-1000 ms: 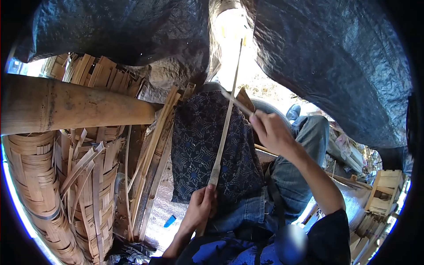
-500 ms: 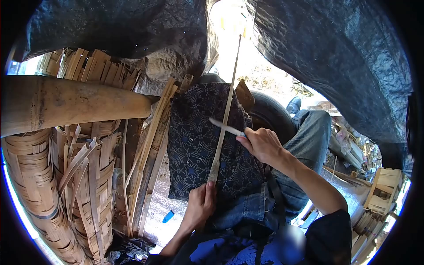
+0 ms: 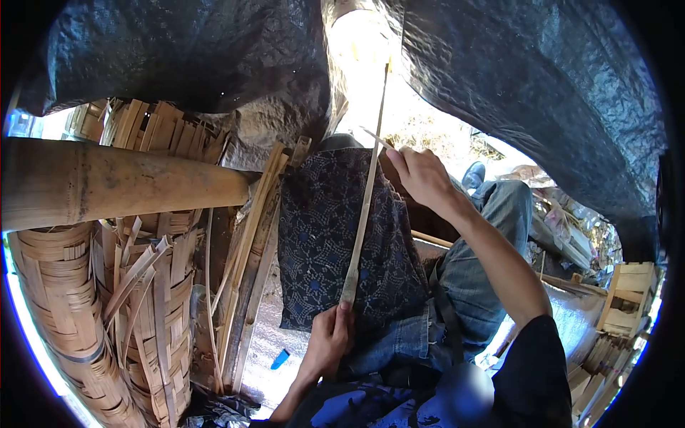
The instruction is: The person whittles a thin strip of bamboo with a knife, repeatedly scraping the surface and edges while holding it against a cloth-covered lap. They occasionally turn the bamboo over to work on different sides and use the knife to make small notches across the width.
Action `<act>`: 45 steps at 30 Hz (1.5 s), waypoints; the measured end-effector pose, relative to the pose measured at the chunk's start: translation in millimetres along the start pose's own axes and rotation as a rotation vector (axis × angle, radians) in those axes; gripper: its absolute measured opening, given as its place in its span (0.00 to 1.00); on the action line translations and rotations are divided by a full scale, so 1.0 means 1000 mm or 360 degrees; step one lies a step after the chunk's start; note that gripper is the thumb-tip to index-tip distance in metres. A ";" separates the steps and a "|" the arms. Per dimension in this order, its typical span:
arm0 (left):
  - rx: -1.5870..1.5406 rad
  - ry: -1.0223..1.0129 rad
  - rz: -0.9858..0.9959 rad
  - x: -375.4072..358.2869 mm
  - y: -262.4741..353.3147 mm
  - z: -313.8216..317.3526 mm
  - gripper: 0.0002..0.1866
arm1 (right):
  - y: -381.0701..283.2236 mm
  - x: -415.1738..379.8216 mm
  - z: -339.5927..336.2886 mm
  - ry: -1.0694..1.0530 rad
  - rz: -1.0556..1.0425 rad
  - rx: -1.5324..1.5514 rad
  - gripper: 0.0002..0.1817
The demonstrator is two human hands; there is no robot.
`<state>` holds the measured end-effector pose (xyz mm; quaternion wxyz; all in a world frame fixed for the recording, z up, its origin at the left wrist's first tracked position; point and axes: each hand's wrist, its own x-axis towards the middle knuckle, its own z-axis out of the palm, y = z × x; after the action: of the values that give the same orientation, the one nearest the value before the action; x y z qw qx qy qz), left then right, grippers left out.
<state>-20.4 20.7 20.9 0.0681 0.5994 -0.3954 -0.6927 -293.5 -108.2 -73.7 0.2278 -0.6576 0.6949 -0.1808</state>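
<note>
A long, thin bamboo strip [image 3: 364,221] runs from my lap up toward the bright gap at the top. My left hand [image 3: 330,335] is closed around its near end. Farther up, my right hand [image 3: 424,178] grips a knife [image 3: 376,138], whose pale blade crosses the strip near its far part. Most of the knife's handle is hidden in my fingers. Beneath the strip, a dark blue patterned cloth [image 3: 321,250] lies over my lap and leg.
On the left a thick bamboo pole [image 3: 143,182] juts in above woven bamboo baskets [image 3: 57,285]. Split bamboo slats [image 3: 246,242] lean beside the cloth. Dark plastic sheeting [image 3: 528,93] hangs overhead. A small blue piece [image 3: 280,359] lies on the ground; a wooden crate [image 3: 628,298] stands at right.
My right hand has moved the knife up and away along the strip, from over the cloth to beyond its upper part. My left hand keeps its hold on the near end.
</note>
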 end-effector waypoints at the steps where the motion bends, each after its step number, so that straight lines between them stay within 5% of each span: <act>1: -0.0100 -0.0013 -0.0036 0.001 0.000 0.000 0.21 | -0.006 -0.004 -0.012 0.0113 -0.0124 0.0054 0.26; 2: -0.0204 -0.0031 -0.0075 0.002 0.000 0.001 0.21 | -0.029 -0.013 -0.032 -0.0143 0.0108 0.0239 0.25; 10: -0.0248 -0.0097 -0.0156 0.005 0.000 -0.005 0.21 | -0.029 -0.083 -0.003 -0.0325 -0.0167 0.0177 0.21; 19: 0.0156 0.0040 0.0092 0.008 -0.011 -0.004 0.22 | -0.005 -0.040 0.019 0.0072 -0.0393 -0.0158 0.25; 26: -0.0261 -0.0036 -0.0158 0.003 0.008 -0.003 0.21 | -0.029 -0.045 -0.004 -0.0219 -0.0163 0.0345 0.22; 31: -0.0128 -0.0036 -0.0100 0.006 -0.001 -0.004 0.22 | -0.026 -0.075 0.003 -0.0245 -0.0217 0.0050 0.24; 45: 0.0245 0.0095 0.0116 0.001 -0.006 -0.001 0.21 | -0.002 -0.009 0.032 -0.0137 -0.0236 -0.0265 0.26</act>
<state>-17.2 23.9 16.5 0.0586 0.6085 -0.4667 -0.6391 -274.4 -97.7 -98.2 0.1880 -0.7310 0.6465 -0.1105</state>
